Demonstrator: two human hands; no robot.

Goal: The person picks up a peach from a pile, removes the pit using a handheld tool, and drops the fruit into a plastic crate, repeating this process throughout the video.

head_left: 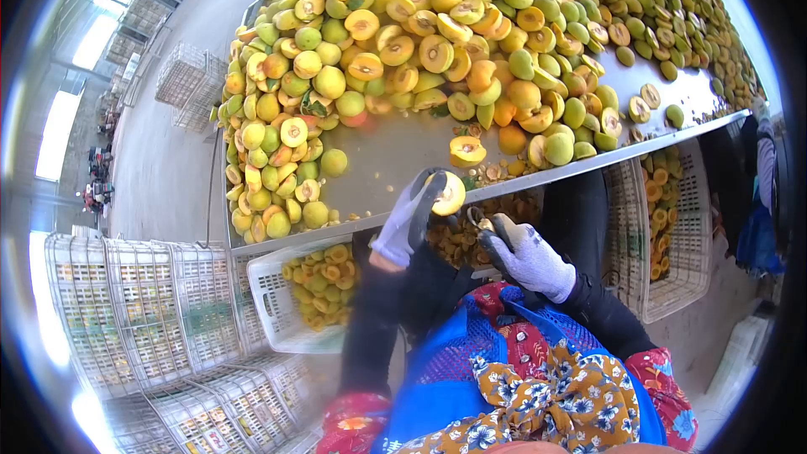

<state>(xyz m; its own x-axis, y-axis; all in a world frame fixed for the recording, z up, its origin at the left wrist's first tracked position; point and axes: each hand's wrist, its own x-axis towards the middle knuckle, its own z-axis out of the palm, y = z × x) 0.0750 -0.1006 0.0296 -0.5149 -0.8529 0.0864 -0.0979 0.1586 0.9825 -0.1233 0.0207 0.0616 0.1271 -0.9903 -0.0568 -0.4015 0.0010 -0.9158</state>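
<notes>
My left hand (407,220), in a pale glove with dark fingers, is closed on a yellow peach half (449,194) just over the table's near edge. The cut face is turned toward my right hand. My right hand (533,257), gloved the same way, is closed around a small tool with a metal loop (480,219); its handle is mostly hidden by the fingers. The loop is apart from the fruit. On the metal table (378,164) beyond my hands, another peach half (467,151) lies cut side up beside loose pits and scraps (498,173).
A large heap of whole and halved peaches (395,50) covers much of the table. Below its edge stand a white crate of halves (267,303) at left and another crate (679,282) at right. Stacked crates (143,311) fill the lower left. A co-worker's sleeve (766,170) shows far right.
</notes>
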